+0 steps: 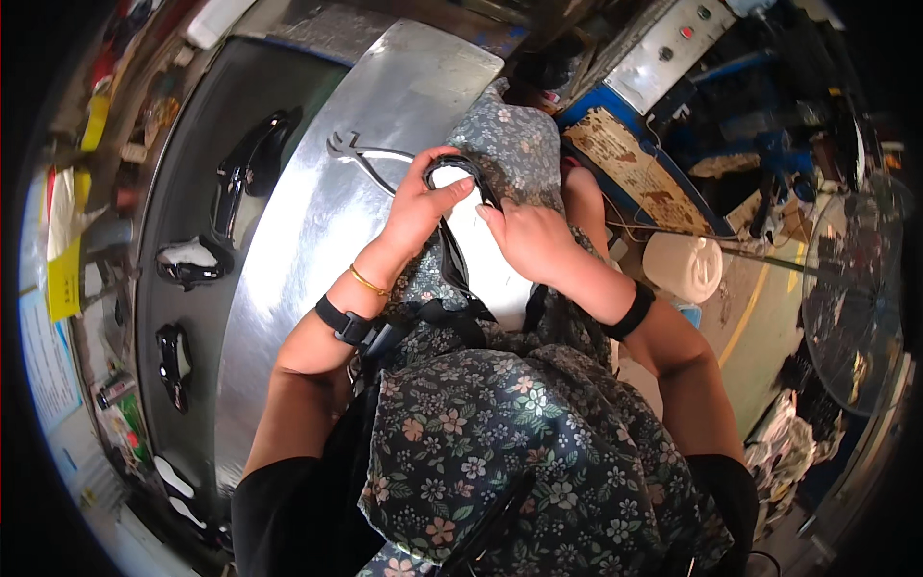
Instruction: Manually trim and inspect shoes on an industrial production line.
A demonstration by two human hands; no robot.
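Note:
A shoe (484, 255) with a black upper and a white bottom rests sole side up on my lap. My left hand (423, 207) grips its rounded far end, thumb lying on the white face and fingers wrapped behind. At the right edge of the same end, my right hand (529, 238) has its thumb and fingers closed on the black rim of the upper. Metal lasting pincers (373, 157) lie on the steel tabletop (298, 245), just beyond my left hand; part of their handles is hidden by that hand.
Left of the tabletop runs a dark conveyor belt (216, 327) carrying several glossy black shoes (192, 262). To the right stand a machine with a control panel (665, 56), a white plastic jug (683, 266) on the floor and a round fan guard (859, 293). Floral cloth covers my lap.

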